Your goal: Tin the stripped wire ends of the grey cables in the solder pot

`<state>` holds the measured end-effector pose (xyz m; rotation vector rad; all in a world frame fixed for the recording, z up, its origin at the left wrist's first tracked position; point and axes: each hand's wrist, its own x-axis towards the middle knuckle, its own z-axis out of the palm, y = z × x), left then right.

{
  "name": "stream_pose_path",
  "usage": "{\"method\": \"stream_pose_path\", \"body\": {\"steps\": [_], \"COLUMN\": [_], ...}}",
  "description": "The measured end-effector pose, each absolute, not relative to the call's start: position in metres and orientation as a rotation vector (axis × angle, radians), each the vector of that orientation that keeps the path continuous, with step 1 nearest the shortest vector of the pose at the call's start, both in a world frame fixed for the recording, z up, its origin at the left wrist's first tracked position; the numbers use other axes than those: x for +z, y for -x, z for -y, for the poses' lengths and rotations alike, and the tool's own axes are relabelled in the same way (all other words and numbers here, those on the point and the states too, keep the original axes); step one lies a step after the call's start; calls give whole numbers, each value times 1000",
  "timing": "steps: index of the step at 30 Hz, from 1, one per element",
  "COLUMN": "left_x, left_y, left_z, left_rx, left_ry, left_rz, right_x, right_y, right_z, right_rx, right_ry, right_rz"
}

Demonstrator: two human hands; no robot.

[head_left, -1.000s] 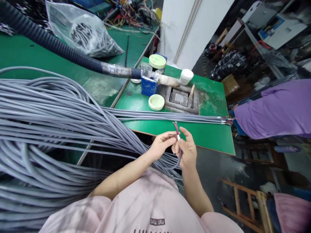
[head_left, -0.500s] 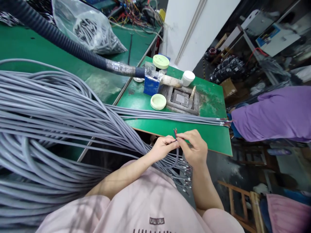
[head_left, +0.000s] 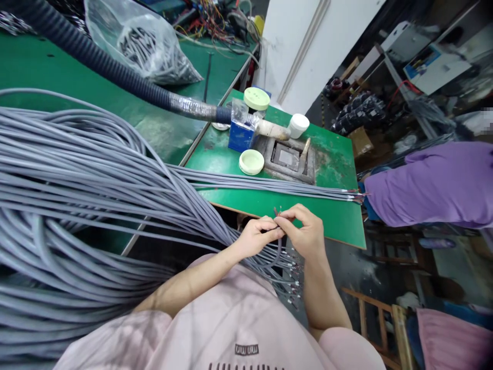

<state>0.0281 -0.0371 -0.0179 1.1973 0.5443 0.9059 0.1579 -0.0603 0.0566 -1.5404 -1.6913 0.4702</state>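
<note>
Between my hands is the end of one grey cable (head_left: 280, 250), its thin reddish and dark wires fanned out above my fingers. My left hand (head_left: 259, 236) pinches the cable just below the bared wires. With thumb and index finger together, my right hand (head_left: 304, 229) grips the wires at the tip. Below my hands hangs a bunch of grey cable ends (head_left: 290, 280) with white bands and bared wires. On the green bench in front lies a row of grey cables (head_left: 269, 184), their stripped ends pointing right.
A thick bundle of grey cables (head_left: 77, 159) covers the left side. A black corrugated hose (head_left: 127, 77) runs to a blue box (head_left: 241, 136) beside a square metal pot (head_left: 287, 158). A pale green lid (head_left: 251, 162) lies nearby. At right is a person in purple (head_left: 431, 185).
My right hand has shifted slightly left, its thumb and finger closing in on the wires. The wire tips now spread apart more. My left hand stays nearly in place.
</note>
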Motion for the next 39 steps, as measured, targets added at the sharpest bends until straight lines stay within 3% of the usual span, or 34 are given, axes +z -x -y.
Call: {"method": "stream_pose_path", "body": {"steps": [22,29,39], "left_x": [-11,-17,-11], "left_y": [-25,-28,-30], "left_z": [45,43,46], "left_rx": [665,710,623], "left_ry": [-481,-332,-402], "left_rz": [-330,-273,-336], "right_x": [22,20,14], "right_y": [-159,-150,-148], "right_z": [50,53,51], "right_rx": [668,469,767], "right_ry": [1075,1054,1093], "right_rz": [1425,1444,1186]}}
